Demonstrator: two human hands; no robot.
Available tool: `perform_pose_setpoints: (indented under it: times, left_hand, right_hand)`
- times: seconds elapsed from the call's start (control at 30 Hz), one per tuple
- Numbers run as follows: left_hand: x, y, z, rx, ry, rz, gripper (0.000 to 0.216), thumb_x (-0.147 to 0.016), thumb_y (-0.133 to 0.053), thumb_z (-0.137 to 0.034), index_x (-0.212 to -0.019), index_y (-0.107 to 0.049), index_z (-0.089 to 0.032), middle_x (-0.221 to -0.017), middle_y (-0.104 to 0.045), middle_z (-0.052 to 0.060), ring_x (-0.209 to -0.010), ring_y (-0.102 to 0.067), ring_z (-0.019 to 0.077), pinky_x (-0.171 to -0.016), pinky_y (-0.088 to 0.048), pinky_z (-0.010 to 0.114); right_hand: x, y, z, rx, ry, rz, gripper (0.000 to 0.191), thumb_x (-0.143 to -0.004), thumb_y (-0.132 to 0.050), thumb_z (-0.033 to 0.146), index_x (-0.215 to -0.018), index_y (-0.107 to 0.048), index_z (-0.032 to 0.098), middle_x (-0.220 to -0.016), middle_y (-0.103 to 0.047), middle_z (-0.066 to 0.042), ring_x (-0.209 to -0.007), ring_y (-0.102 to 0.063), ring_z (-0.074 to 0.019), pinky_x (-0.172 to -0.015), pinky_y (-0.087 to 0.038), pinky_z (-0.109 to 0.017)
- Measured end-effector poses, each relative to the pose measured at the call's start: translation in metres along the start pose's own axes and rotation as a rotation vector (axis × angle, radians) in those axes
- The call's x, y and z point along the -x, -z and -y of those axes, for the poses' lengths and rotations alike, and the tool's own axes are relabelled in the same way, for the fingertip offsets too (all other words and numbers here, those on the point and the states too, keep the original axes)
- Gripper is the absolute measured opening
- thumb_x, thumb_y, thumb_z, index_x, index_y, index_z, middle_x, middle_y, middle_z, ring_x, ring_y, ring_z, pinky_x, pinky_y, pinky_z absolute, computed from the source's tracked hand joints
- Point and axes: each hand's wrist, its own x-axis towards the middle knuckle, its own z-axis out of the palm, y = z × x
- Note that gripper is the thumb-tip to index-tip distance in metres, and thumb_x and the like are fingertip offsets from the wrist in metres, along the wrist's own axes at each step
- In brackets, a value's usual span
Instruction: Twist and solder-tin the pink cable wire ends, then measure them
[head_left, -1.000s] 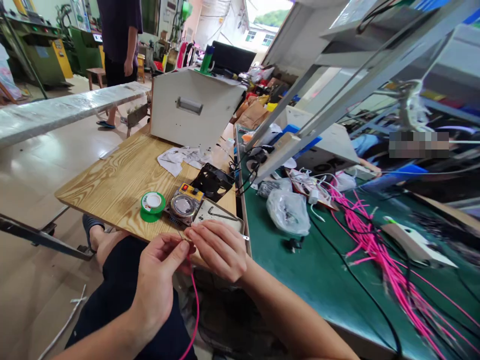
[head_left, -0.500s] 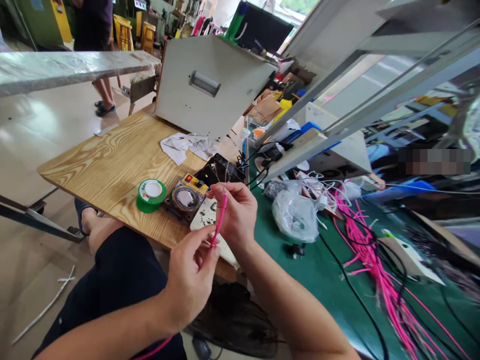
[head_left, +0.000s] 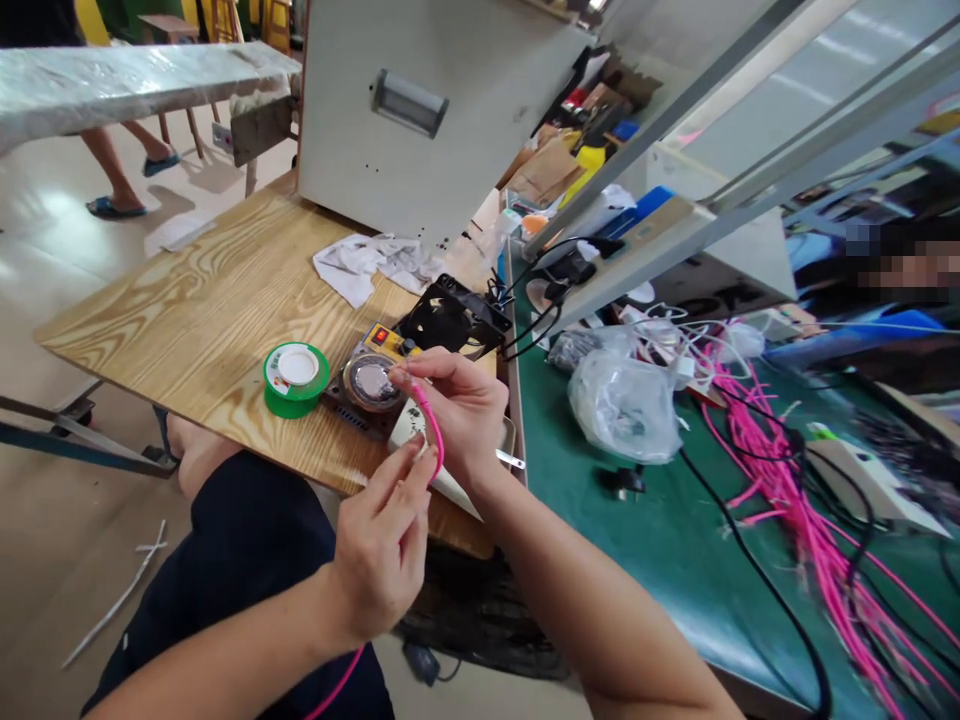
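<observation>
The pink wire (head_left: 435,440) ran in a short bowed span between the two hands, above the near edge of the wooden table (head_left: 202,300). The right hand (head_left: 465,410) held its upper end in a narrow thumb-and-forefinger grip, fingertips just over the rim of the small solder pot (head_left: 371,382). The left hand (head_left: 379,565) pinched the wire lower down, also in a tight fingertip grip, and the rest of the wire trailed out below that wrist towards the lap.

The wire looked light, thin and limp. It bent under its own slack, so it would probably need a hold close to the free end to steer the tip, with a second hold further back to keep the length in check. Its insulation seemed smooth, so a firm pinch would likely suit it better than a loose one.

Against half a second before, the right hand had come down and to the left, and the wire's end was no longer held upright beside the pot but reached over its rim. The left hand had kept its pinch. The green spool (head_left: 295,378) and the black fan (head_left: 450,315) lay as they had.
</observation>
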Motion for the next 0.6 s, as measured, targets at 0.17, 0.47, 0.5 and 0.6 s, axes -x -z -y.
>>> perform_pose_setpoints:
  times: [0.17, 0.47, 0.5, 0.6]
  left_hand:
    - [0.002, 0.000, 0.011, -0.047, -0.060, -0.017, 0.069, -0.096, -0.051, 0.008, -0.161, -0.048, -0.015, -0.165, -0.051, 0.018, -0.140, -0.064, 0.0239, -0.106, -0.063, 0.030]
    - [-0.012, 0.003, 0.011, -0.236, -0.215, -0.018, 0.065, -0.096, -0.043, 0.010, -0.159, -0.046, -0.005, -0.154, -0.059, 0.024, -0.136, -0.068, 0.0270, -0.104, -0.065, 0.037]
    - [-0.013, 0.003, 0.011, -0.247, -0.219, -0.020, 0.065, -0.097, -0.043, 0.010, -0.159, -0.046, -0.005, -0.153, -0.059, 0.024, -0.135, -0.069, 0.0272, -0.103, -0.065, 0.038]
    - [-0.014, 0.004, 0.011, -0.274, -0.228, -0.017, 0.065, -0.098, -0.042, 0.009, -0.160, -0.045, -0.006, -0.154, -0.060, 0.022, -0.129, -0.072, 0.0270, -0.098, -0.067, 0.038]
  right_hand:
    - [0.001, -0.001, -0.006, 0.044, 0.084, 0.036, 0.014, -0.078, -0.091, 0.018, -0.080, -0.081, 0.026, -0.081, -0.078, 0.001, -0.077, -0.071, -0.0153, -0.075, -0.057, -0.031]
    - [0.002, -0.002, -0.011, 0.097, 0.074, 0.024, 0.012, -0.081, -0.091, 0.029, -0.080, -0.079, 0.026, -0.081, -0.078, -0.001, -0.082, -0.072, -0.0180, -0.075, -0.060, -0.033]
    - [0.002, -0.002, -0.011, 0.085, 0.066, 0.023, 0.013, -0.080, -0.092, 0.029, -0.080, -0.079, 0.026, -0.081, -0.078, -0.001, -0.082, -0.073, -0.0178, -0.076, -0.060, -0.033]
    - [0.002, -0.005, -0.009, 0.036, 0.042, -0.007, 0.015, -0.078, -0.094, 0.030, -0.078, -0.079, 0.026, -0.080, -0.078, 0.000, -0.079, -0.072, -0.0164, -0.074, -0.059, -0.031]
